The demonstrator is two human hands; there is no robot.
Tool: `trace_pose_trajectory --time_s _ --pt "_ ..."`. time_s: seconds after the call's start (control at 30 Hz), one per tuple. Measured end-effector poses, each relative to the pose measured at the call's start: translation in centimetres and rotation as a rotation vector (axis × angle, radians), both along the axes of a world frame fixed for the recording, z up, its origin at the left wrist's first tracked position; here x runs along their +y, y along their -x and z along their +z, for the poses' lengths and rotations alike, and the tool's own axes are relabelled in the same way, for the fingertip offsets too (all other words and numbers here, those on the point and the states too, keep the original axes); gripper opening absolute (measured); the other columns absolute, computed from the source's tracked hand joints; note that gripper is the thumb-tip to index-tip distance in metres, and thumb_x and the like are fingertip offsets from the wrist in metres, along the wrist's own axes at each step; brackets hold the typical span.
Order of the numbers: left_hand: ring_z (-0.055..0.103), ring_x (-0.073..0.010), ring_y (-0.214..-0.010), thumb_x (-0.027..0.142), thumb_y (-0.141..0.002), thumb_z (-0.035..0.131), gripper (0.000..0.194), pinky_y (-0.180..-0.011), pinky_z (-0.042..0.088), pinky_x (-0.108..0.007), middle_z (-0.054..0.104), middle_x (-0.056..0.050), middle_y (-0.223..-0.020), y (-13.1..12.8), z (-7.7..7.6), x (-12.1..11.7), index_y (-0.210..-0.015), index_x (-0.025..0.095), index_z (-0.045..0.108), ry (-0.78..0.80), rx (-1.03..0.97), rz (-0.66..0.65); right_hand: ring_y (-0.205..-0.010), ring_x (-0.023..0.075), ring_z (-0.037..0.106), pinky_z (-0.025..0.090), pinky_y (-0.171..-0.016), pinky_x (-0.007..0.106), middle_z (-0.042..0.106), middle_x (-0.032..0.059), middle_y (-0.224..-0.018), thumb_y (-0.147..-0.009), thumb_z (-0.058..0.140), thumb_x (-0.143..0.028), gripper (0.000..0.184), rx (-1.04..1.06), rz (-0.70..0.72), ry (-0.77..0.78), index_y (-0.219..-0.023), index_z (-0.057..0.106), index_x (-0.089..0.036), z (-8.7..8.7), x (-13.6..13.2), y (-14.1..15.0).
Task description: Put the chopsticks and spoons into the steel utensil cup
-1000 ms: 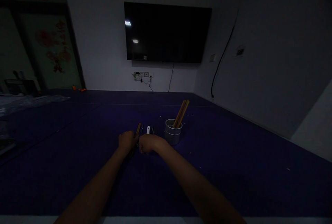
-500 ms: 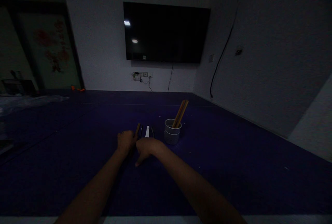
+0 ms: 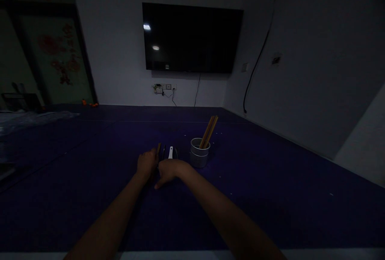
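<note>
My left hand (image 3: 146, 164) is closed beside a wooden, chopstick-like bundle (image 3: 159, 147), and its fingers appear to grip it along its right side. To its right, my right hand (image 3: 168, 169) hovers low over the near ends of several utensils, its thumb stretched out toward me; the other fingers are mostly hidden under it. Past that hand poke a thin dark handle (image 3: 164, 150), a white spoon-like handle (image 3: 171, 152) and another dark handle (image 3: 177, 152). Right of these stands a grey metal cup (image 3: 199, 158) with wooden chopsticks (image 3: 208, 132) leaning in it.
A dark purple-blue surface (image 3: 270, 196) stretches to the wall, with small white specks on it. Crumpled clear plastic (image 3: 39, 119) and a dark holder (image 3: 22, 101) lie at the far left. A television (image 3: 192, 39) hangs on the wall; a black cable (image 3: 261, 53) runs down at right.
The wooden bundle at my left hand has shifted slightly left and stands closer to that hand. My right thumb has moved a little up and left. The cup stays put.
</note>
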State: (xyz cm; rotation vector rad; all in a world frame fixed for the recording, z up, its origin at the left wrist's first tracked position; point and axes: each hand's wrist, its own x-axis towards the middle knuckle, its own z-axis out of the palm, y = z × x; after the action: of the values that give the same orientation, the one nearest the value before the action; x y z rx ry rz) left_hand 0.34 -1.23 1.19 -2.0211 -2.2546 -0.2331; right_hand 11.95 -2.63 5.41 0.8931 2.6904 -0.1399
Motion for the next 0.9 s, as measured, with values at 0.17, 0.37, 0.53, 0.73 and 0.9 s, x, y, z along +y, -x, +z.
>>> trace_pose_trajectory --time_s 0.17,0.37,0.53,0.73,0.9 --pt "0.063 -0.0185 -0.095 0.021 -0.088 0.036 0.033 -0.077 0.044 -0.026 0.066 -0.012 -0.107 0.31 -0.43 0.61 -0.115 0.019 0.055 0.041 -0.059 -0.079 -0.076 0.0176 0.065 0.041 -0.054 0.021 0.070 0.0105 -0.096 -0.072 0.062 -0.050 0.050 0.035 -0.011 -0.003 -0.102 0.068 -0.010 -0.09 0.10 -0.02" --pt "0.062 -0.0213 -0.098 0.017 -0.085 0.038 0.030 -0.076 0.045 -0.027 0.065 -0.012 -0.108 0.59 -0.64 0.89 -0.103 0.018 0.062 0.047 -0.026 -0.114 -0.080 0.0203 0.065 0.041 -0.054 0.022 0.069 0.0134 -0.098 -0.075 0.059 -0.051 0.053 0.050 -0.020 -0.021 -0.104 0.068 -0.008 -0.35 0.24 -0.08" --pt "0.062 -0.0201 -0.097 0.025 -0.087 0.039 0.029 -0.077 0.045 -0.026 0.065 -0.012 -0.108 0.52 -0.61 0.77 -0.100 0.017 0.063 0.029 -0.028 -0.101 -0.077 0.0189 0.066 0.043 -0.056 0.022 0.070 0.0128 -0.095 -0.074 0.062 -0.049 0.050 0.060 -0.046 -0.034 -0.102 0.068 -0.009 -0.11 -0.04 -0.08" --pt "0.062 -0.0190 -0.096 0.027 -0.084 0.044 0.026 -0.078 0.045 -0.025 0.065 -0.010 -0.108 0.63 -0.60 0.56 -0.100 0.020 0.064 0.027 -0.079 -0.074 -0.078 0.0189 0.066 0.044 -0.059 0.021 0.070 0.0116 -0.095 -0.072 0.065 -0.049 0.047 0.079 -0.083 -0.009 -0.099 0.070 -0.011 -0.03 -0.03 0.01" --pt "0.063 -0.0184 -0.095 0.021 -0.081 0.047 0.027 -0.076 0.044 -0.024 0.066 -0.010 -0.107 0.63 -0.62 0.42 -0.104 0.019 0.063 0.004 -0.140 -0.057 -0.080 0.0206 0.066 0.044 -0.058 0.022 0.069 0.0144 -0.098 -0.075 0.061 -0.050 0.051 0.067 -0.047 -0.017 -0.103 0.067 -0.008 -0.11 0.03 0.03"
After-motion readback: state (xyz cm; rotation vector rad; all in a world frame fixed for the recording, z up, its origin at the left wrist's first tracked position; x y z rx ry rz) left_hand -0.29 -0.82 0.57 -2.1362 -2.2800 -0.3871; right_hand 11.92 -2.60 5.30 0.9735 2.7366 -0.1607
